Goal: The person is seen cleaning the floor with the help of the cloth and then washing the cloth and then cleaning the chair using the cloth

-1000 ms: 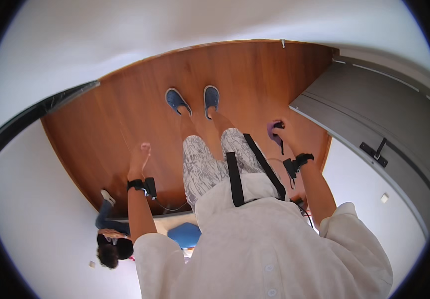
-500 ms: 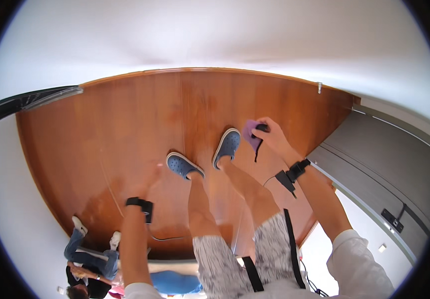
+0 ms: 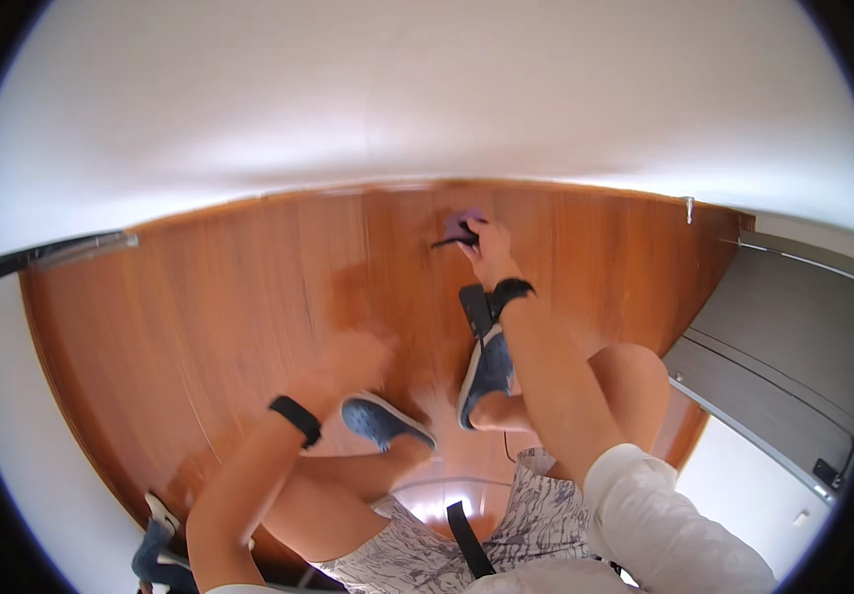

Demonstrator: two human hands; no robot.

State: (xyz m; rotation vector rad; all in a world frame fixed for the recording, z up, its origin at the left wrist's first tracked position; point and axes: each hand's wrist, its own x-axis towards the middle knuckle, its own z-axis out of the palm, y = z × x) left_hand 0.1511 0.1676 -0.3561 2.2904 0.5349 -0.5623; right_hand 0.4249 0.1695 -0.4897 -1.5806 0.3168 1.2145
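My right hand point(image 3: 492, 249) is closed round a small purple cloth point(image 3: 461, 226) with a black part and a dark strap trailing to the left. It is low over the wooden floor point(image 3: 279, 257), beyond my shoes and close to the foot of the white wall; I cannot tell if the cloth touches the boards. My left hand point(image 3: 350, 358) hovers above my left shoe, its fingers smeared by motion. Black bands with small devices circle both wrists.
Blue clogs point(image 3: 384, 421) are on my feet between my bent knees. A pale wall point(image 3: 427, 99) runs along the far side. A grey panel point(image 3: 783, 327) stands on the right, a dark rail point(image 3: 41, 259) on the left. Another person's leg point(image 3: 158, 554) shows at lower left.
I have sunk from standing to a crouch. My right hand has carried the purple cloth leftward and closer to the wall. My left hand has come inward, toward the middle.
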